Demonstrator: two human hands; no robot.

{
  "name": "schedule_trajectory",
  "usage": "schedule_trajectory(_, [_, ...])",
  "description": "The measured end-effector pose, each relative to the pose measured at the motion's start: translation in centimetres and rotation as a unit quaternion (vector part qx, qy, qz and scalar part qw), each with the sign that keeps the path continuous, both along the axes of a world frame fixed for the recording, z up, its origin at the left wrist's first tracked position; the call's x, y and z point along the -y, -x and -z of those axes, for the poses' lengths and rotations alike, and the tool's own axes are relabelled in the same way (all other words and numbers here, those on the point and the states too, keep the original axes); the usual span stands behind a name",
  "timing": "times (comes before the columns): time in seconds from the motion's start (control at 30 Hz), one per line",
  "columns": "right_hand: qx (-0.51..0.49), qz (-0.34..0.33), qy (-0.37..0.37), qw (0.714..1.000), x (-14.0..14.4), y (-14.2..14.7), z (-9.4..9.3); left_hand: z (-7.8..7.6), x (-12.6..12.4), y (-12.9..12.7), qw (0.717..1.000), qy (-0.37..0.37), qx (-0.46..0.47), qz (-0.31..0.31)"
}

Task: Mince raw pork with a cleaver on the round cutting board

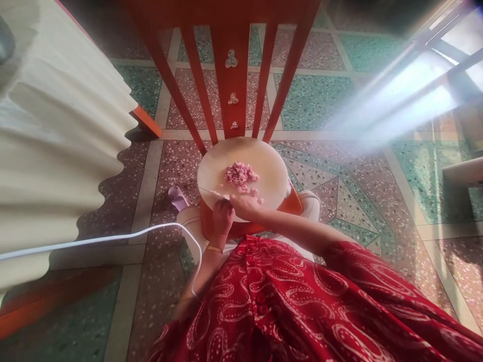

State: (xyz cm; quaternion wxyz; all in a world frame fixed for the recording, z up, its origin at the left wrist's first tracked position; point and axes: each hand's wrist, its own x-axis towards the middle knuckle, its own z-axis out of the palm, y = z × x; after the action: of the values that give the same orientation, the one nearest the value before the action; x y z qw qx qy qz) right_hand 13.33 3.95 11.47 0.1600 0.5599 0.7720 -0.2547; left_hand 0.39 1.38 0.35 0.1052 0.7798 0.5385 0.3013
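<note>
STEP: mincing, judged | left hand (222,215) grip closed on knife (213,192) | right hand (245,205) steadies the piece; grip state unclear | minced meat (240,176) mid chopping board (241,173) on chair (232,75) | NEXT: blade clear of fingertips.

Terrazzo floor (320,100) pink-green; orange chair (232,60); cream pleated cloth (56,141); sun glare right.

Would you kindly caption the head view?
Left hand holds a knife beside right hand on round board with pink pieces.
</note>
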Motion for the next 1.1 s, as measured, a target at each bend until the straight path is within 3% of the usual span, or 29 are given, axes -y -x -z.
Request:
schedule_trajectory(0.2, [0.053,-0.014,-0.014,0.998,2.4,-3.1,-0.6,0.4,0.1,0.0,1.000,0.003,0.018,-0.001])
schedule_trajectory(0.43, [-0.008,-0.015,-0.004,1.000,-0.8,1.0,0.5,1.2,-0.3,0.2,1.000,-0.003,0.015,0.010])
schedule_trajectory(0.53, [-0.006,-0.014,-0.007,1.000,-1.1,-0.1,0.5,0.6,-0.2,0.0,0.999,-0.009,0.031,0.007])
schedule_trajectory(0.73, [0.021,0.029,-0.039,0.999,0.9,-4.8,-0.3,0.3,0.3,-0.3,0.997,-0.034,0.063,-0.034])
schedule_trajectory(0.97, [0.018,0.007,-0.035,0.999,4.2,-4.7,-0.9,0.9,0.4,-0.2,0.997,-0.038,0.048,-0.036])
schedule_trajectory(1.1, [0.033,0.002,-0.029,0.999,3.3,-3.6,-0.3,1.1,0.1,-0.1,0.999,-0.017,0.047,-0.019])
